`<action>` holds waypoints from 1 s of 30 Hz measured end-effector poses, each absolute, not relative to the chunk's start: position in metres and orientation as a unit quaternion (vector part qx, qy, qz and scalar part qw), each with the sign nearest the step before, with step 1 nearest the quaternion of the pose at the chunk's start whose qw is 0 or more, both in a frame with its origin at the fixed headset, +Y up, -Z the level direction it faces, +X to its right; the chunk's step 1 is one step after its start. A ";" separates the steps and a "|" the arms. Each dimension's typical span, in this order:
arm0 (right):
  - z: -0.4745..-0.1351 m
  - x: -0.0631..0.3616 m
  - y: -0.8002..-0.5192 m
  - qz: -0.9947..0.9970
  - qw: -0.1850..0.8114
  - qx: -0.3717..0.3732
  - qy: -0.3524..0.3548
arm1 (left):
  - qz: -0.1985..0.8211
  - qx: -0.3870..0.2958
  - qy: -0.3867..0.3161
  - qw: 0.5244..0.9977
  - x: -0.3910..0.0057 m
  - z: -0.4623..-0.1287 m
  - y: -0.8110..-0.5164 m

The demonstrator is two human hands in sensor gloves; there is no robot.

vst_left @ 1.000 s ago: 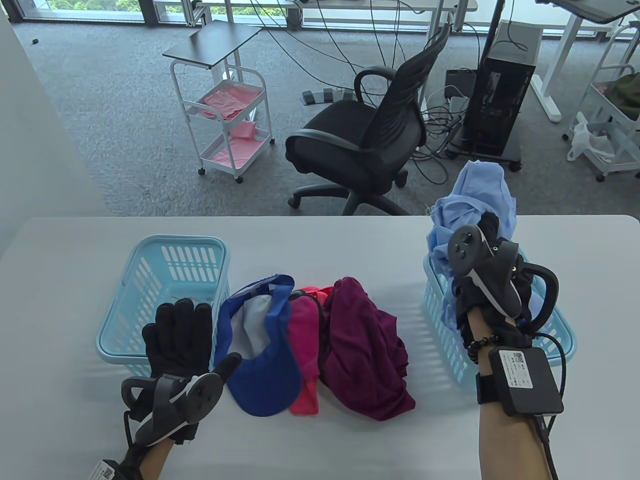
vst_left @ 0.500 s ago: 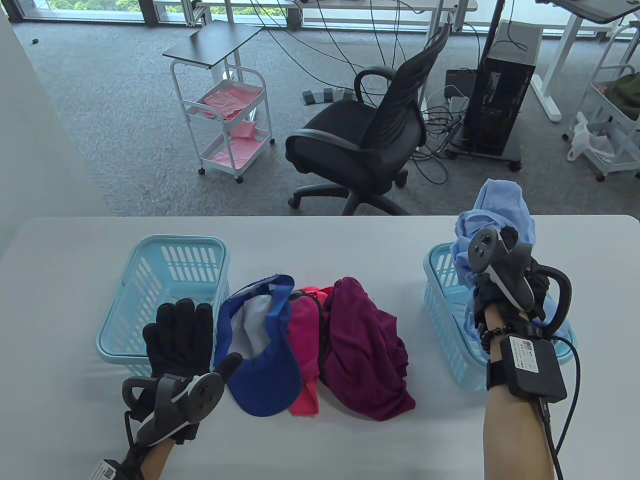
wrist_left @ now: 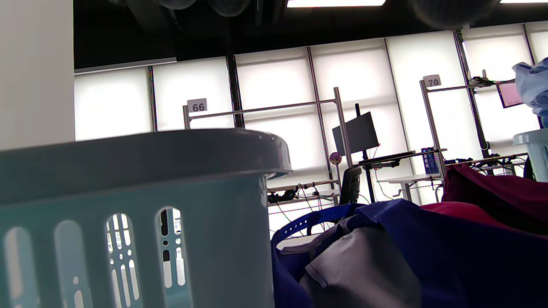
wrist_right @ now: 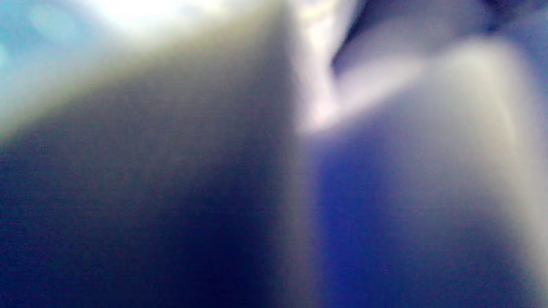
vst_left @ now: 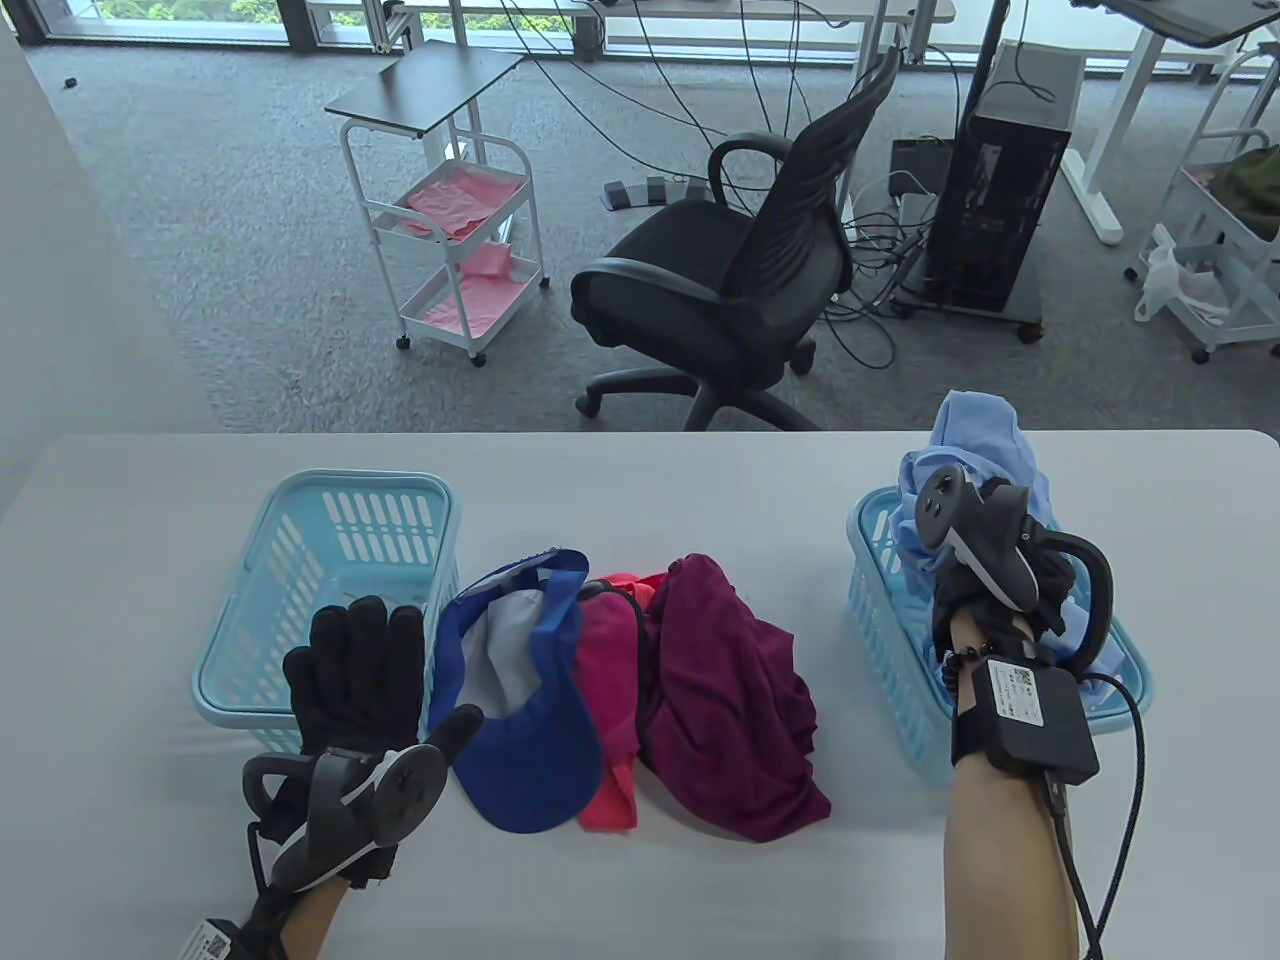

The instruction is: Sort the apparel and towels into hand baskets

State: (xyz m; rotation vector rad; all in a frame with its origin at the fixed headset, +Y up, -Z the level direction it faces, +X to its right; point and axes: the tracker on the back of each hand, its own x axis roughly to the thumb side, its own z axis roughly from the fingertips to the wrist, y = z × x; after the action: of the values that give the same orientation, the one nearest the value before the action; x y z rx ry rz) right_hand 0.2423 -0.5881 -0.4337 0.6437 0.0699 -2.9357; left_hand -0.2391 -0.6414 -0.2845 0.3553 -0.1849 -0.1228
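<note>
Table view shows the right hand [vst_left: 1000, 560] gripping a bunched light blue garment [vst_left: 975, 440] over the right basket [vst_left: 880, 610]. Left hand [vst_left: 355, 680] rests flat, fingers spread, against the left basket [vst_left: 340, 500]. Between the baskets lie a blue cap [vst_left: 530, 730], pink cloth [vst_left: 605, 660] and maroon garment [vst_left: 730, 700].

The right wrist view is filled by blurred fabric [wrist_right: 385, 205] pressed close against the lens, seen in soft blue and grey tones, darker toward the lower left. A bright fold line is seen running down near the middle. A pale turquoise patch [wrist_right: 25, 47] is seen at the upper left corner; what it is cannot be told. No fingers can be made out.
</note>
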 end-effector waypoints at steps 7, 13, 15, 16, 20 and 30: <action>-0.437 0.245 -0.601 -0.976 0.057 0.211 -0.005 | -0.063 0.175 -0.092 0.978 -0.239 -0.285 -0.642; -0.430 0.245 -0.582 -0.979 0.013 0.205 0.018 | -0.063 0.174 -0.092 0.979 -0.239 -0.285 -0.641; -0.426 0.243 -0.575 -0.979 0.004 0.199 0.029 | -0.063 0.173 -0.092 0.979 -0.238 -0.285 -0.642; -0.425 0.242 -0.573 -0.980 0.001 0.197 0.030 | -0.063 0.173 -0.092 0.979 -0.238 -0.285 -0.642; -0.418 0.232 -0.566 -0.983 -0.013 0.176 0.043 | -0.061 0.174 -0.092 0.979 -0.239 -0.284 -0.641; -0.402 0.192 -0.555 -0.991 -0.049 0.108 0.069 | -0.060 0.172 -0.092 0.979 -0.238 -0.285 -0.641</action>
State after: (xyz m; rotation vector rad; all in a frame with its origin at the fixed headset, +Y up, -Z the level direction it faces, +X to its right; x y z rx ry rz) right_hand 0.1920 -0.5549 -0.4020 0.3510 0.2223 -3.2131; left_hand -0.2385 -0.6411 -0.2847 0.3472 -0.1843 -0.1213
